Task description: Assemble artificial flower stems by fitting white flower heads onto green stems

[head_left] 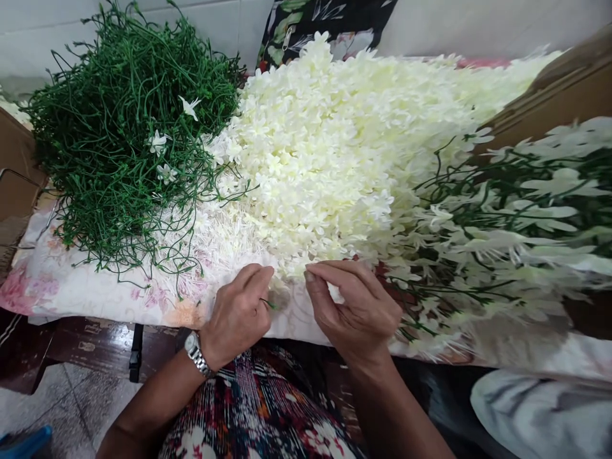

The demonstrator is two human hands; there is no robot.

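Note:
My left hand (239, 312), with a metal wristwatch (197, 354) on the wrist, is closed in a pinch on a thin green stem (270, 305) at the near edge of the work surface. My right hand (356, 306) is beside it, fingers curled and pinched at the edge of a large heap of cream artificial flower heads (335, 146). What the right fingers hold is hidden. A mound of bare green plastic stems (124, 127) lies to the left of the flower heap.
Finished stems with white flowers (516, 229) are piled at the right, against a cardboard box (564, 95). A floral cloth (71, 280) covers the surface. Small white stamens (210, 242) are scattered near my left hand. Another cardboard box (14, 166) stands at the far left.

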